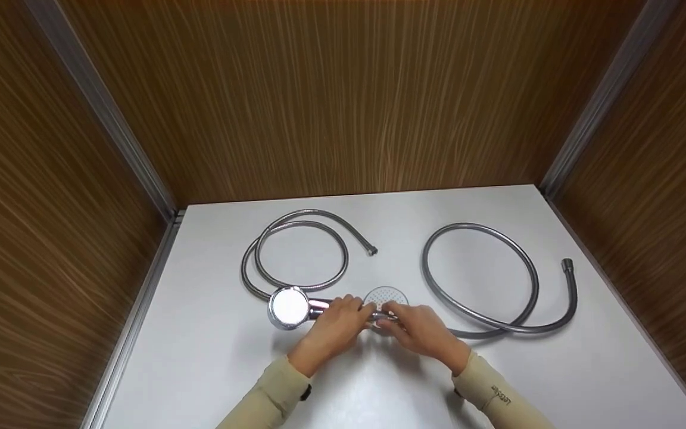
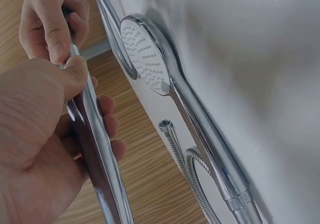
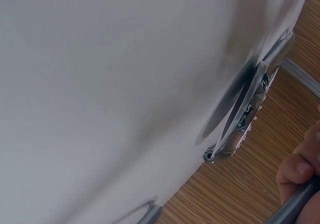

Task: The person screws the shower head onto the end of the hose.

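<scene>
My left hand [image 1: 338,320] grips the chrome handle of a shower head [image 1: 289,307], whose round head points left with glare on it. Thumb and fingers wrap that handle [image 2: 97,149] in the left wrist view. At the handle's other end, my right hand [image 1: 425,331] holds the end of a smooth grey shower hose [image 1: 538,283]; fingers hide the joint, so I cannot tell if it is attached. A second shower head [image 2: 145,54] lies on the table behind the hands, its dotted white face showing. The right wrist view catches the grey hose [image 3: 295,204] in the right fingers.
A ribbed metal hose [image 1: 346,259] lies coiled at the left, its free end nut [image 1: 372,251] toward the middle. At the right, the grey hose's loop ends in a conical fitting [image 1: 567,264]. Wood-grain panels [image 1: 355,101] enclose the white table [image 1: 212,357] at back and sides.
</scene>
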